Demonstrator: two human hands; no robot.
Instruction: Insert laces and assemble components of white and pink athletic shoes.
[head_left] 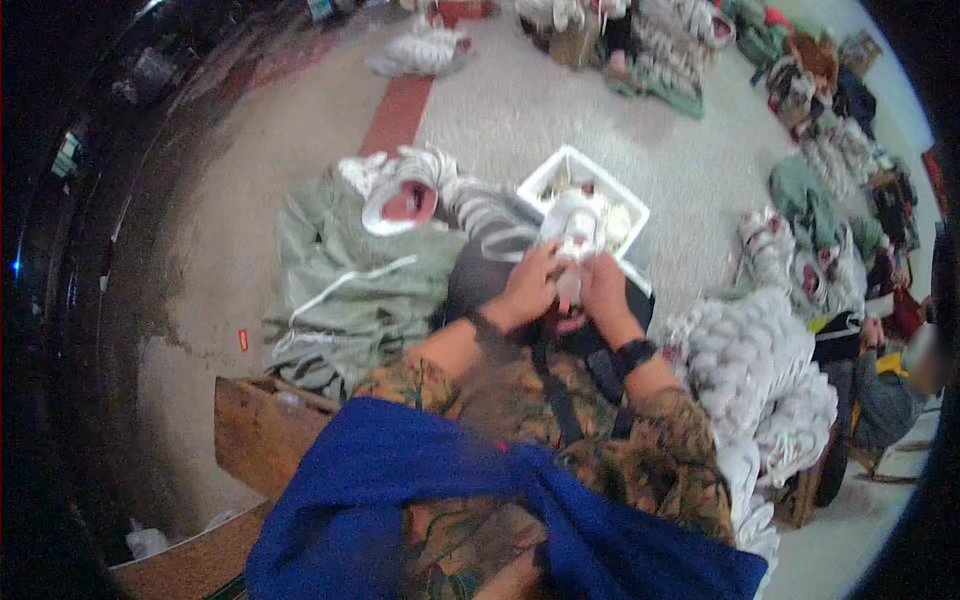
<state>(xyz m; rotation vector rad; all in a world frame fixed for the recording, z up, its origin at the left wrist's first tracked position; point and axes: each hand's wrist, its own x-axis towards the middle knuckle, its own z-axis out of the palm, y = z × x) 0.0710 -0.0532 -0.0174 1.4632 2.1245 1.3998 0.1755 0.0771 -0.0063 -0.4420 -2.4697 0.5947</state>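
Blue cloth (400, 500) drapes closest. Fingers of the left hand (528, 288) and right hand (603, 290) curl shut around a white shoe piece (572, 228), held over the lap, just before a white tray (545, 180).

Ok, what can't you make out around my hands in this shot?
Head view only:
- White piece: blurred, partly covered by the left hand and right hand; its kind is unclear.
- White tray: contents too small and blurred.
- Seated person: cut off by the dark rim.
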